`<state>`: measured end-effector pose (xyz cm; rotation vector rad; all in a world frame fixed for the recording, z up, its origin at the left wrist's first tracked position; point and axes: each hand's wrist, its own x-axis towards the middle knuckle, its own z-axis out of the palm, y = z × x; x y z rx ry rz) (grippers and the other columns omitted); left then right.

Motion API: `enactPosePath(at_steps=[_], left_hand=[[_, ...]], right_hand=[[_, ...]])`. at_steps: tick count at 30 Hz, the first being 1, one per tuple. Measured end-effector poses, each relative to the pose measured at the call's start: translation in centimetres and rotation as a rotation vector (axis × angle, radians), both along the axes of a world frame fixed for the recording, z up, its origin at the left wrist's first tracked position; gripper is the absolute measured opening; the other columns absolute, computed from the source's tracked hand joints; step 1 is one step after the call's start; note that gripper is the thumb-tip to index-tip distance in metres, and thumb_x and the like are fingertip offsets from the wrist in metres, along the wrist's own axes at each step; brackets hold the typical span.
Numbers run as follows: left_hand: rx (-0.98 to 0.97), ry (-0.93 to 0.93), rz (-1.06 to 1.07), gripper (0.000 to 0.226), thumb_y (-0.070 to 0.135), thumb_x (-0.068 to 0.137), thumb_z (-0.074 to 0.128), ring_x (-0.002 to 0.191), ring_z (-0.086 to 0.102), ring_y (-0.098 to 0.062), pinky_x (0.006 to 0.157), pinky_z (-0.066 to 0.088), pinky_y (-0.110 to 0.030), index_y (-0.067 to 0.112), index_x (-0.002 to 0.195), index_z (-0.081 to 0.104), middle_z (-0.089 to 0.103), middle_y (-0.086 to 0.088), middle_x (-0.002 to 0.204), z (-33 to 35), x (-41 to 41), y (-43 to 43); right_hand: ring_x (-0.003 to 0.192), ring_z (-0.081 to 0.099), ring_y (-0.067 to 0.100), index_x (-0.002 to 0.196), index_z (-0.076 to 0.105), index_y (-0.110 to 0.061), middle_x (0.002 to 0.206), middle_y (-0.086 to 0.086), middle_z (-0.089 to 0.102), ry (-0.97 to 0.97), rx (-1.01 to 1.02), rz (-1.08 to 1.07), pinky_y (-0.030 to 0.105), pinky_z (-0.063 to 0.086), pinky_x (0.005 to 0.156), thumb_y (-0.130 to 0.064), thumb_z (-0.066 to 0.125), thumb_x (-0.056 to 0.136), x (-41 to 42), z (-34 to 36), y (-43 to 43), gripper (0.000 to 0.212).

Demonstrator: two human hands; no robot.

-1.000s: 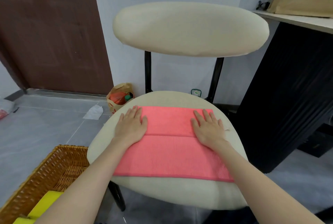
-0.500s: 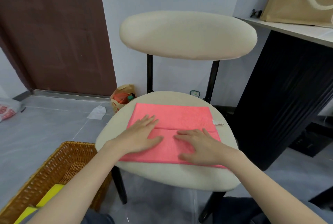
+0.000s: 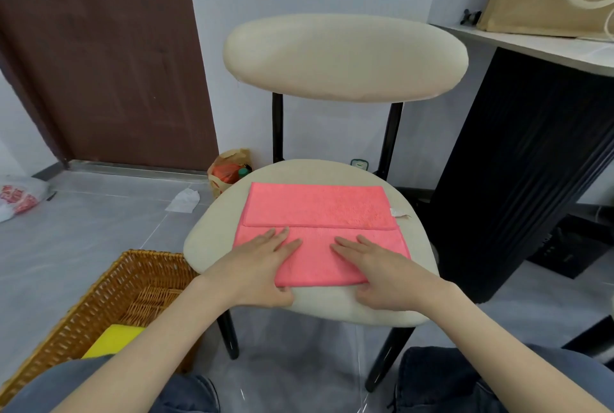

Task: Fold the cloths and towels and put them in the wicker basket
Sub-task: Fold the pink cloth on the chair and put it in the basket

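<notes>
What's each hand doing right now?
Left hand: open, fingers flat on the cloth, thumb at its near edge.
Right hand: open, flat on the same cloth, thumb at its near edge.

Pink cloth (image 3: 319, 210) on chair seat (image 3: 212, 239), left hand (image 3: 262, 266), right hand (image 3: 382, 273) flat on it

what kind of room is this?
Probably a home, near an entrance: brown door, grey tiled floor, cream padded chair, wicker basket on the floor.

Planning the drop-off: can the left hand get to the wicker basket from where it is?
Probably yes. The wicker basket stands open-topped just below the left hand, with nothing between them; only a yellow cloth lies inside.
</notes>
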<state>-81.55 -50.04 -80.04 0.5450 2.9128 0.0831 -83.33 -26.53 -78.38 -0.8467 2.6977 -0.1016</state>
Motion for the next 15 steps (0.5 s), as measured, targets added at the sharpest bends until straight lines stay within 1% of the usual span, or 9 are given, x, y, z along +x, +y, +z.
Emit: enactPosePath(at_steps=[2,4,7,8,10,11,12,14,15], left_hand=[[-0.018,0.007,-0.008,0.086,0.046,0.083,0.050,0.147,-0.003,-0.017,0.117,0.003,-0.026,0.029,0.152,0.001,-0.007,-0.002,0.160,0.1,0.2,0.1],[-0.029,0.006,-0.014,0.084,0.041,0.084,0.050,0.148,-0.002,-0.018,0.117,0.005,-0.028,0.030,0.152,0.001,-0.006,-0.002,0.160,0.2,0.3,0.1],[-0.054,-0.011,-0.021,0.081,0.028,0.086,0.047,0.148,-0.001,-0.018,0.117,0.008,-0.028,0.030,0.152,0.001,-0.007,0.000,0.160,0.6,0.4,0.1],[-0.059,-0.016,-0.020,0.080,0.023,0.086,0.046,0.148,0.000,-0.018,0.117,0.010,-0.028,0.029,0.152,0.001,-0.007,0.001,0.160,0.6,0.4,0.0],[-0.057,-0.004,-0.012,0.078,0.016,0.086,0.044,0.148,0.003,-0.017,0.117,0.016,-0.029,0.030,0.152,0.004,-0.003,0.002,0.160,0.7,0.4,-0.1],[-0.053,0.010,-0.007,0.076,0.014,0.087,0.043,0.147,0.006,-0.016,0.116,0.020,-0.030,0.031,0.151,0.007,0.000,0.003,0.160,0.8,0.4,-0.2],[-0.050,0.029,0.000,0.073,0.012,0.088,0.042,0.147,0.010,-0.016,0.114,0.024,-0.030,0.032,0.151,0.011,0.003,0.004,0.160,0.9,0.4,-0.2],[-0.039,0.086,0.022,0.064,0.013,0.091,0.040,0.144,0.022,-0.015,0.106,0.032,-0.030,0.032,0.149,0.020,0.015,0.006,0.159,1.0,0.4,-0.4],[-0.028,0.124,0.030,0.060,0.015,0.092,0.040,0.141,0.029,-0.014,0.102,0.036,-0.031,0.033,0.147,0.024,0.022,0.008,0.157,1.0,0.2,-0.6]], right_hand=[[0.148,0.008,0.018,0.153,0.005,-0.028,0.160,-0.009,0.009,-0.002,-0.015,-0.024,0.030,0.020,0.115,-0.005,0.040,0.088,0.1,0.3,0.3,0.078],[0.148,0.008,0.017,0.153,0.002,-0.029,0.159,-0.006,0.013,-0.021,-0.006,-0.027,0.030,0.026,0.110,0.001,0.038,0.087,0.1,0.6,0.7,0.081],[0.148,0.005,0.015,0.152,-0.005,-0.030,0.159,-0.009,0.006,-0.085,0.040,-0.021,0.027,0.032,0.102,0.001,0.041,0.084,0.1,0.8,1.1,0.088],[0.148,0.004,0.015,0.152,-0.006,-0.031,0.159,-0.011,0.003,-0.096,0.047,-0.019,0.026,0.032,0.101,0.001,0.042,0.083,0.0,0.8,1.2,0.090],[0.148,0.002,0.014,0.152,-0.005,-0.032,0.159,-0.016,-0.002,-0.096,0.030,-0.014,0.026,0.029,0.105,0.004,0.041,0.083,-0.1,0.5,1.2,0.091],[0.148,0.006,0.014,0.152,-0.002,-0.033,0.159,-0.017,0.000,-0.087,0.013,-0.017,0.025,0.028,0.107,0.005,0.040,0.083,-0.2,0.3,1.3,0.089],[0.146,0.015,0.015,0.152,0.002,-0.032,0.159,-0.015,0.007,-0.064,-0.001,-0.026,0.025,0.028,0.106,0.006,0.039,0.085,-0.3,0.1,1.4,0.086],[0.132,0.039,0.021,0.152,0.012,-0.027,0.153,-0.005,0.028,0.023,-0.026,-0.044,0.026,0.035,0.098,0.004,0.037,0.088,-0.4,0.0,1.5,0.075],[0.124,0.046,0.022,0.150,0.017,-0.026,0.147,-0.002,0.036,0.085,-0.027,-0.045,0.028,0.039,0.094,0.003,0.037,0.089,-0.4,-0.1,1.6,0.070]])
